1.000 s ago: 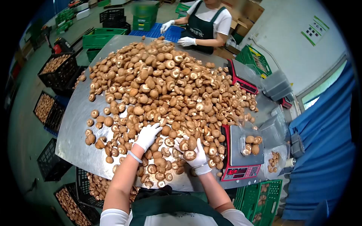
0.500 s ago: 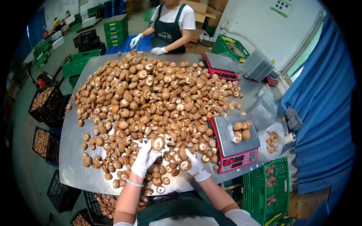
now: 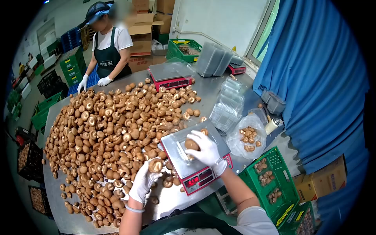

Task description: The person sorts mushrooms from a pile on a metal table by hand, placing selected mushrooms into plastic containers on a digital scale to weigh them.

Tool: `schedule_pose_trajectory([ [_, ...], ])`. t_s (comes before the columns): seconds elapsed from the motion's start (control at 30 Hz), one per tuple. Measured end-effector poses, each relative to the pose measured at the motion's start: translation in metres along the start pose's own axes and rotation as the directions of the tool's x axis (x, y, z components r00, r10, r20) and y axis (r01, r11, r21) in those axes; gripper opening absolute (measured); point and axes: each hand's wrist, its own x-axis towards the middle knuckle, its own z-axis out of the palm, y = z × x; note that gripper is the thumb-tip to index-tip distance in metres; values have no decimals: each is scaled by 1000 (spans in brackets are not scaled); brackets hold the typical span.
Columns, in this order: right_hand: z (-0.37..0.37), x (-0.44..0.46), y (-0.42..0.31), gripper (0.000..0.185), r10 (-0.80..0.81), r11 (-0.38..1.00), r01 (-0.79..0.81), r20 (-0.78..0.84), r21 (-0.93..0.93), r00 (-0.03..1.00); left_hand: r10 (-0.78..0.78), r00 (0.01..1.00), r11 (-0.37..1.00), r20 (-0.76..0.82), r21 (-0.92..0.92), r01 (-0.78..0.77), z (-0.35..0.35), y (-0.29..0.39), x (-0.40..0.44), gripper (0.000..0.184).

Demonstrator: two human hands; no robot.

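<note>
Brown with a paler patch, round with no clear long axis, one mushroom (image 3: pixel 156 165) is pinched in my left hand's (image 3: pixel 142 183) fingers, left of and nearer me than my right fingers. My right hand (image 3: pixel 207 150) curls over a second mushroom (image 3: pixel 191 144) above the scale (image 3: pixel 188 168); gripped or let go, I can't tell. The pile (image 3: pixel 98 145) spreads leftward and beyond my left fingertips.

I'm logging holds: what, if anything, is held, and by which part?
Left grip: a mushroom, by its cap's edge. Right grip: at another mushroom over the scale; hold unclear.
</note>
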Motion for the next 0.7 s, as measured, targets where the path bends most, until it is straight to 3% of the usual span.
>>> schedule_pose_trajectory([
  [0.07,-1,8,35,53,-3,996,1,-27,-87,1000,-34,999,999,-15,-7,33,27,-18,11,48],
  [0.13,6,14,57,57,-8,989,39,210,-144,978,-38,995,999,-96,18,39,35,-38,23,49],
  [0.17,5,18,62,59,-60,989,86,208,-117,976,-30,992,999,-122,18,32,37,-46,27,49],
  [0.23,-7,29,78,58,-89,996,89,35,4,995,-27,986,1000,-165,4,28,38,-56,27,50],
  [0.27,-19,36,78,56,85,994,-92,113,61,990,-27,981,1000,-194,-13,25,38,-59,27,50],
  [0.3,-23,41,86,57,92,993,-103,153,62,984,-15,978,1000,-207,-13,12,37,-62,25,50],
  [0.37,-4,39,105,62,-108,993,114,218,-13,970,46,962,999,-271,-1,-48,34,-67,19,51],
  [0.4,2,34,107,67,-127,988,150,370,-34,920,94,963,995,-251,4,-97,36,-66,12,49],
  [0.43,7,28,110,68,-256,952,294,313,-80,915,190,917,981,-352,49,-185,34,-67,4,50],
  [0.5,6,27,122,62,-263,962,241,192,132,945,305,869,952,-389,135,-273,20,-49,-27,51],
  [0.57,-14,29,132,52,-101,952,89,23,294,995,538,650,843,-537,345,-413,29,-29,-70,43],
  [0.63,-26,36,147,31,-21,955,56,-123,290,992,688,405,693,-602,379,-613,-28,-26,-139,47],
  [0.7,-29,42,157,21,22,899,16,-80,437,997,841,-3,453,-542,705,-546,-111,-40,-228,57],
])
